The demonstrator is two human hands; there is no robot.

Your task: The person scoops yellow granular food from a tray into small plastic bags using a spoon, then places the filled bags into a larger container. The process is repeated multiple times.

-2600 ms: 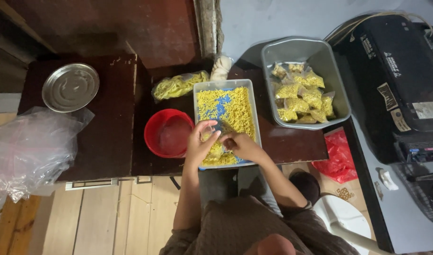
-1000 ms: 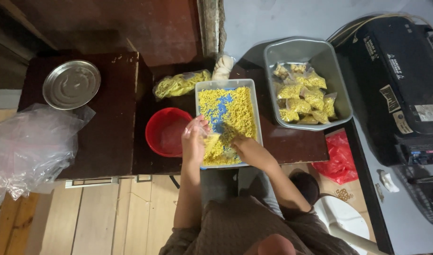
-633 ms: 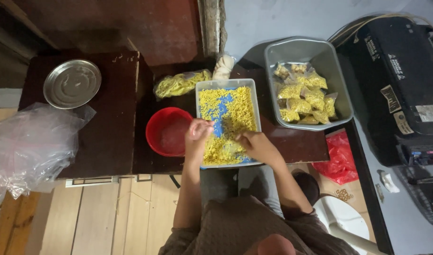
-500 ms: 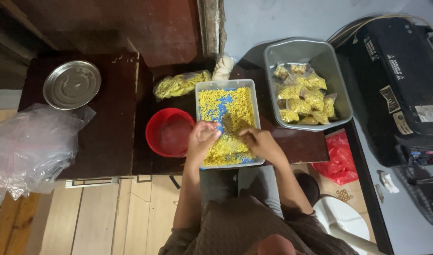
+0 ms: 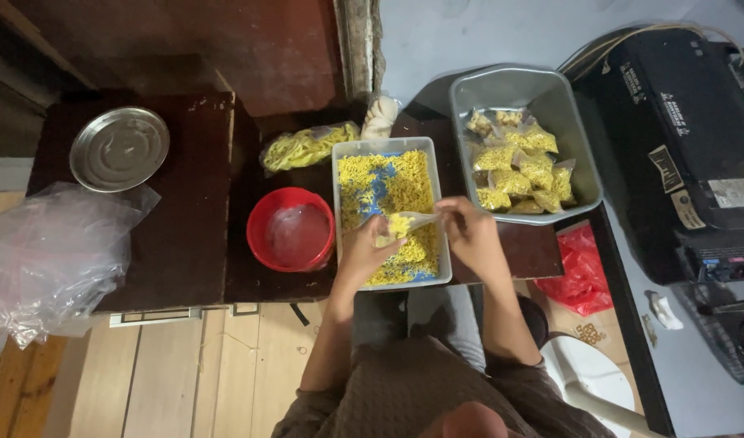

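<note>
A shallow white tray (image 5: pixel 342 154) with a blue bottom holds loose yellow snack pieces (image 5: pixel 396 188). Over its near half I hold a small clear bag (image 5: pixel 405 222) partly filled with the yellow pieces. My left hand (image 5: pixel 364 253) grips the bag from the left and below. My right hand (image 5: pixel 469 233) pinches the bag's right end. Both forearms reach in from the bottom of the view.
A red bowl (image 5: pixel 290 229) sits left of the tray. A grey tub (image 5: pixel 501 89) of filled bags stands at the right, and a sealed yellow packet (image 5: pixel 305 147) lies behind. A metal lid (image 5: pixel 118 148), crumpled clear plastic (image 5: pixel 51 259), a black machine (image 5: pixel 680 146) and a red bag (image 5: pixel 578 272) surround the dark table (image 5: pixel 185 219).
Both hands were down in the tray scooping yellow pieces. Now they have lifted slightly and spread apart, holding the small filled bag between them.
</note>
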